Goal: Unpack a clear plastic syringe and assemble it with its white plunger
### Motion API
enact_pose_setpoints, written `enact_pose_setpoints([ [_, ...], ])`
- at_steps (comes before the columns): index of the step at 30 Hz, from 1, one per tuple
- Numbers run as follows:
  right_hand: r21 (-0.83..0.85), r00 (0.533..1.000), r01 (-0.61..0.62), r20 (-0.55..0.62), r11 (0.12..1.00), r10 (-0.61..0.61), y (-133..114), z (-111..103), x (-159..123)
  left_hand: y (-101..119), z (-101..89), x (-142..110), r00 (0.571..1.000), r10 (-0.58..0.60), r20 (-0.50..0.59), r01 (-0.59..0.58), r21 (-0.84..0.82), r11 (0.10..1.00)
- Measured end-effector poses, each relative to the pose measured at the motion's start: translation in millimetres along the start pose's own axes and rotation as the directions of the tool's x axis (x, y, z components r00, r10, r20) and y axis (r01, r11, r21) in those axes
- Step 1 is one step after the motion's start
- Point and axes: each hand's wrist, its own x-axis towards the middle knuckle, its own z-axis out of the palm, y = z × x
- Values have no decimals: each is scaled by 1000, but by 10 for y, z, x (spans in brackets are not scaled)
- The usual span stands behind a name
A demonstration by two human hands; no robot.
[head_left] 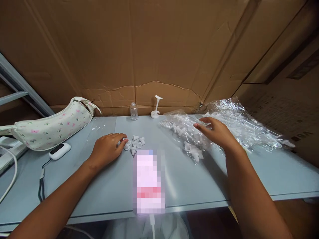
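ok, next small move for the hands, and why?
I'd probably have the left hand pinch the nearest small white cap: its thumb and forefinger are right at that edge of the pile, though whether they grip anything is unclear. The right hand looks open over the clear plastic bags of white parts, with nothing visible in its grasp.
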Motion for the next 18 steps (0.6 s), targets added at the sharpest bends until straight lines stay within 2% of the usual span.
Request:
enact_pose_setpoints([
  [2, 19, 995, -90, 36, 996, 90, 44, 38, 44, -2, 3, 4, 1000, 7, 4, -7, 10, 1000],
  [6, 53, 952, -243, 205, 969, 228, 181, 127, 154, -2, 1, 4, 1000, 18, -1, -18, 28, 999],
  [8, 66, 950, -266, 186, 962, 250, 223, 144, 188, -2, 2, -3, 1000, 23, -5, -23, 28, 999],
  [10, 73, 961, -265, 108, 962, 256, 230, 134, 198, -4, 3, -12, 1000, 30, -7, -30, 20, 999],
  [13, 106, 974, -209, -71, 972, 217, 184, 85, 175, -3, -5, -27, 999, 31, -16, -31, 7, 999],
  [15, 126, 968, -102, -217, 987, 128, 123, 41, 142, 5, -17, -35, 999, 17, -32, -17, -5, 1000],
  [18, 173, 927, 110, -374, 979, -39, -1, -8, 86, 31, -28, -42, 998, 0, -68, -4, -57, 998],
])
